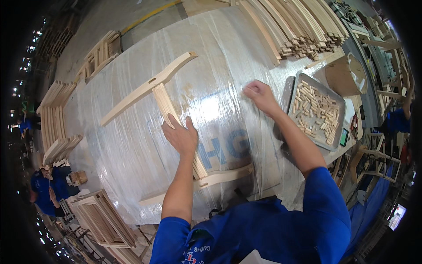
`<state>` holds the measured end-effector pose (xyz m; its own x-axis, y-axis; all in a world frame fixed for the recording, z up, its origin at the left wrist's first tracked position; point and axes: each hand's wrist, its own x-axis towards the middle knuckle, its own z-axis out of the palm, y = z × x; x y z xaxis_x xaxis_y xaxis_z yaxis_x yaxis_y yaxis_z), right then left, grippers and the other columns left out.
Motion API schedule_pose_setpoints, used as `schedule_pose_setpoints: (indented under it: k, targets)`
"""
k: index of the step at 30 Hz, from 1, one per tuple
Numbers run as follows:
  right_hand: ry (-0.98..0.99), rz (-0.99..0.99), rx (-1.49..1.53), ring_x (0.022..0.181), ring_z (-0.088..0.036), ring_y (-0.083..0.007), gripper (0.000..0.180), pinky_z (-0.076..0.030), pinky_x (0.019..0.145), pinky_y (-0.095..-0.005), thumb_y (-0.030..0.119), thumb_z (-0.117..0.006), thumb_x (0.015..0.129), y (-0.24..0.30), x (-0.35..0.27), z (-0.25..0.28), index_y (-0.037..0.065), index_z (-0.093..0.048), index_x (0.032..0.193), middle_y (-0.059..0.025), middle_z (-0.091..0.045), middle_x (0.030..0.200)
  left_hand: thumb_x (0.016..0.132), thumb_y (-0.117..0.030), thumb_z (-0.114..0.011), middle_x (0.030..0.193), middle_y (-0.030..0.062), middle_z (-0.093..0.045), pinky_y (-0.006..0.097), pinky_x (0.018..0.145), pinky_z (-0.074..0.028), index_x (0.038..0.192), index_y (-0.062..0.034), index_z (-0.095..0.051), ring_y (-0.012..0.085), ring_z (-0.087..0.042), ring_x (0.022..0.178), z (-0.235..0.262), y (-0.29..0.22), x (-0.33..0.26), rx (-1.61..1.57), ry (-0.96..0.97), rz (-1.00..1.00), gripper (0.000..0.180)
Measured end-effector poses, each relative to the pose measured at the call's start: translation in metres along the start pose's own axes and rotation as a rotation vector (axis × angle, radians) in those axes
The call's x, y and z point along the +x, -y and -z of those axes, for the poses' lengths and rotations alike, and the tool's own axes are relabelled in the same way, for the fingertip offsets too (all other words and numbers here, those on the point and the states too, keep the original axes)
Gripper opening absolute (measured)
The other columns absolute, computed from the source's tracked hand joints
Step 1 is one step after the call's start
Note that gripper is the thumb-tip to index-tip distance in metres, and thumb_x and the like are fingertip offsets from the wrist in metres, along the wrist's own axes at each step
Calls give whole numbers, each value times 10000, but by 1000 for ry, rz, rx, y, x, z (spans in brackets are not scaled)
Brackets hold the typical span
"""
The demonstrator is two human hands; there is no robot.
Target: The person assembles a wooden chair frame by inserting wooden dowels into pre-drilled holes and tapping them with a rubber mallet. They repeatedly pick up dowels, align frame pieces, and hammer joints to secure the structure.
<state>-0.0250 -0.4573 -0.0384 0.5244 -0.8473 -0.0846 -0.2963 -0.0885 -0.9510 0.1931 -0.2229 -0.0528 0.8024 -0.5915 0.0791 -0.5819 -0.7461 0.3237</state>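
Observation:
A pale wooden frame (151, 88) lies on the plastic-covered table (220, 48): a long curved rail at the far end, several upright slats (166, 103) running toward me, and a second curved rail (224, 176) near the front edge. My left hand (181, 135) rests flat on the slats, fingers spread. My right hand (259, 93) hovers over the table to the right, fingers pinched together; whether something small is in them I cannot tell.
A metal tray (295, 86) of short wooden dowels sits right of my right hand. Stacked wooden slats (299, 26) lie at the far right. More wooden frames (103, 50) and stacked parts (55, 119) stand left, and a finished frame pile (105, 215) lower left. Other workers in blue stand around.

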Motion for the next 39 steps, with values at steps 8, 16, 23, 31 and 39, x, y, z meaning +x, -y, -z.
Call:
schedule_pose_setpoints:
  k: [8, 16, 23, 31, 39]
  targets:
    - [-154, 42, -106, 718, -683, -132, 177, -538, 668, -303, 160, -708, 952, 45, 177, -129, 20, -733, 1058, -61, -742, 824, 1001, -393, -618, 1506, 394, -335, 585, 1207, -251, 1577, 31, -325, 543, -314, 1424, -6, 1, 5, 10, -19, 21, 774]
    - [9, 251, -466, 827, -741, -273, 152, -571, 788, -382, 191, -682, 939, 47, 215, -149, 86, -758, 1018, -118, -772, 895, 969, -326, -687, 1483, 398, -364, 587, 1193, -276, 1569, 17, -335, 549, -341, 1414, -3, 3, 6, 5, -34, 59, 776]
    - [174, 295, -592, 702, -718, -196, 162, -571, 667, -345, 188, -675, 973, 57, 246, -145, 50, -749, 1014, -82, -763, 838, 991, -341, -664, 1489, 394, -363, 595, 1199, -272, 1589, -5, -295, 551, -326, 1434, -8, 6, 10, 42, 12, 59, 779]
    - [56, -30, -190, 779, -760, -237, 196, -596, 741, -352, 244, -738, 923, 52, 224, -164, 54, -772, 957, -144, -780, 896, 992, -352, -650, 1488, 397, -358, 601, 1205, -258, 1594, 2, -283, 556, -319, 1432, -13, 8, 7, 64, -5, 68, 789]
    - [38, -2, 111, 641, -610, -110, 393, -500, 556, -287, 307, -656, 1035, 80, 121, -78, -20, -656, 1252, -86, -699, 918, 999, -385, -619, 1491, 395, -344, 587, 1205, -254, 1580, 32, -310, 534, -335, 1411, -12, 4, 6, 78, -64, -3, 779]
